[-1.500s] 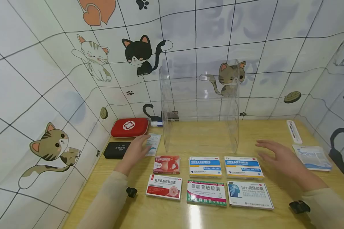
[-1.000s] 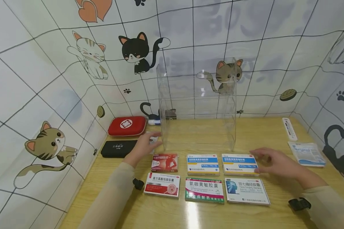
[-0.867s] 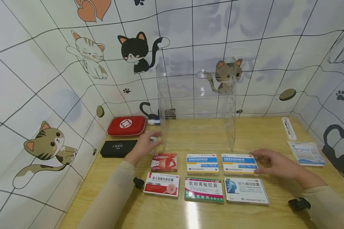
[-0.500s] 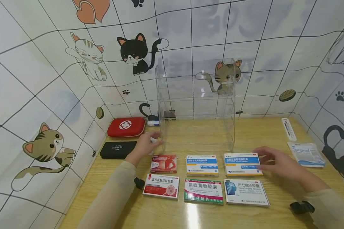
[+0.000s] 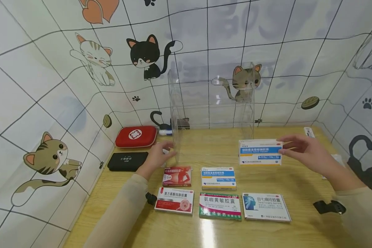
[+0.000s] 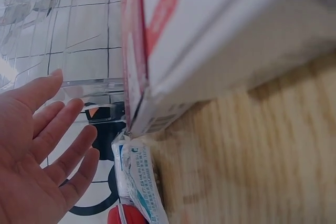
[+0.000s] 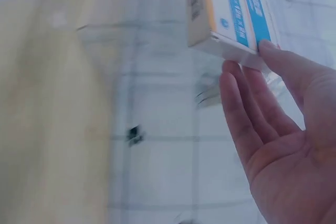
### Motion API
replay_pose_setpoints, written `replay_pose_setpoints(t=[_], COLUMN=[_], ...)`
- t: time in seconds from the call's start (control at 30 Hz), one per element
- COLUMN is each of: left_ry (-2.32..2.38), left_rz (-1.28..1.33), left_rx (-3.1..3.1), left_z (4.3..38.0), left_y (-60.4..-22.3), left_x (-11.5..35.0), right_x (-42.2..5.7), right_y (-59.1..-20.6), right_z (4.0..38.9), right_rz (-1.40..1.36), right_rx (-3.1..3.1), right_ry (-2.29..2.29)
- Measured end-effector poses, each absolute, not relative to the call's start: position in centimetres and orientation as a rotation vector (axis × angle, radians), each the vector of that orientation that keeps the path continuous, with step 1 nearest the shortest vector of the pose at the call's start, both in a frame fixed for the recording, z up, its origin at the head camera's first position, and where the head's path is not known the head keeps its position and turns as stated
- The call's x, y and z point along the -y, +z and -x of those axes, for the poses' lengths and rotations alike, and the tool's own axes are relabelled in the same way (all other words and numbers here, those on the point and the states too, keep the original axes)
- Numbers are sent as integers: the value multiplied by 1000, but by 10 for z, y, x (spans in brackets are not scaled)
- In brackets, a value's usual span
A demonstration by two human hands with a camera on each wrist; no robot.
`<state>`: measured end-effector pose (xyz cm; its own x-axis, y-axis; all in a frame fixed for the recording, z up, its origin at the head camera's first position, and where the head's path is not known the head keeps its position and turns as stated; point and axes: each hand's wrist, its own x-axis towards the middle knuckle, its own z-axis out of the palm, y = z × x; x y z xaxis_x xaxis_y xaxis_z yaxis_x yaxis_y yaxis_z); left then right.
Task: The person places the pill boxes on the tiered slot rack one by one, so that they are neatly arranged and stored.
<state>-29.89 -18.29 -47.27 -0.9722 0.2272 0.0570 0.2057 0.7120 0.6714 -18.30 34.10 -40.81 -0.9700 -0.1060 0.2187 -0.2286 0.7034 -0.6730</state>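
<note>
My right hand point(image 5: 311, 153) pinches a blue-and-white medicine box point(image 5: 260, 152) by its right end, raised off the table with the printed face towards me. In the right wrist view the thumb lies on the printed face of the box point(image 7: 231, 9), with the fingers behind. My left hand point(image 5: 157, 156), fingers loosely extended in the left wrist view, is at the lower left edge of a clear acrylic shelf stand point(image 5: 174, 137). A second blue-and-white box point(image 5: 218, 178) lies flat in front of the stand, beside a small red box point(image 5: 177, 176).
Nearer me lie a red-and-white box point(image 5: 174, 201), a green-and-pink box point(image 5: 220, 206) and a white box point(image 5: 266, 207). A red zip case point(image 5: 136, 136) and a black pouch point(image 5: 127, 162) sit at the left. Behind my right hand is a partly hidden packet point(image 5: 339, 160).
My right hand has come to the right-hand blue-and-white box, gripped its end and lifted it up off the table towards the stand. The left hand has moved right to the stand's edge.
</note>
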Motion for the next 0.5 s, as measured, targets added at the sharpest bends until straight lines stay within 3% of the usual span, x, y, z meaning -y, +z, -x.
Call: replay_pose_setpoints(t=[0.2, 0.5], left_ry=[1119, 1132], left_rz=[-384, -354], left_rx=[-2871, -2884], left_z=[297, 295], left_y=[-476, -472], left_x=[181, 181], right_x=[-304, -248], right_y=[-354, -291], right_z=[217, 304], right_rz=[-245, -281], right_rx=[2650, 2363], right_ry=[1155, 1324])
